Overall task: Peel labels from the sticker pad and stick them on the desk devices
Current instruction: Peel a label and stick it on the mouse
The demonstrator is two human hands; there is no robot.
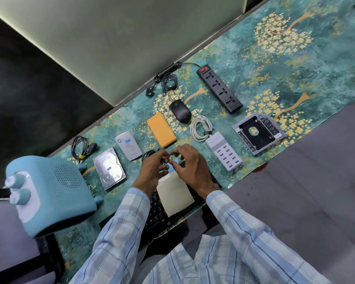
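My left hand (155, 170) and right hand (191, 171) crowd together over the top of the sticker pad (175, 194), so I cannot tell if a blue label (169, 167) is pinched in my fingers or just lying there. The pad and my sleeves cover most of the black keyboard (157, 214), and my left hand hides part of a dark cable (149, 155) behind it. The blue box with knobs (47, 193) looks blurry, and the words on the white charger (223, 151) are too small to read.
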